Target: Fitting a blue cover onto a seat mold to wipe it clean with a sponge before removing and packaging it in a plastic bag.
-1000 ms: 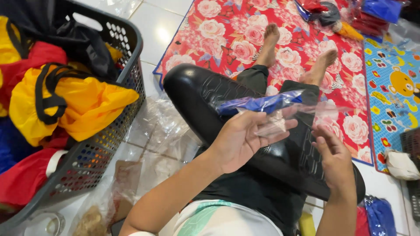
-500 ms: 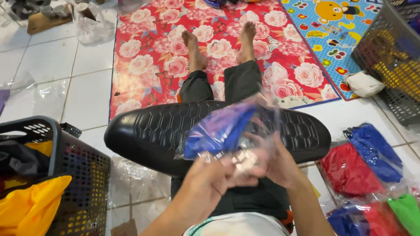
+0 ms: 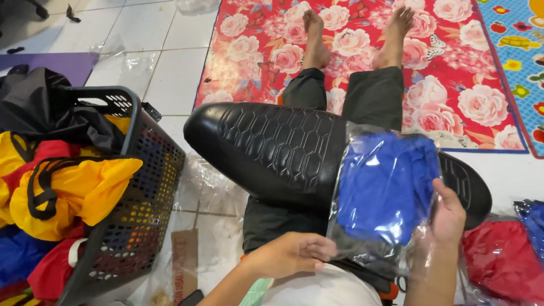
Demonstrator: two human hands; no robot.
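Observation:
A clear plastic bag with a folded blue garment (image 3: 385, 187) lies flat on a black quilted seat cushion (image 3: 272, 150) across my lap. My left hand (image 3: 292, 254) grips the bag's open lower end near my waist. My right hand (image 3: 447, 218) holds the bag's right edge, fingers curled on the plastic. My legs in dark trousers stretch out onto a red floral mat (image 3: 362, 34).
A dark plastic laundry basket (image 3: 133, 198) full of yellow, red and black fabric stands at my left. Bagged red (image 3: 501, 258) and blue garments lie at the right. Loose clear plastic bags (image 3: 212, 187) lie on the white tile floor.
The bag with the blue garment has come down from in front of me to lie flat on the cushion. My hands have moved apart to its lower end and right edge.

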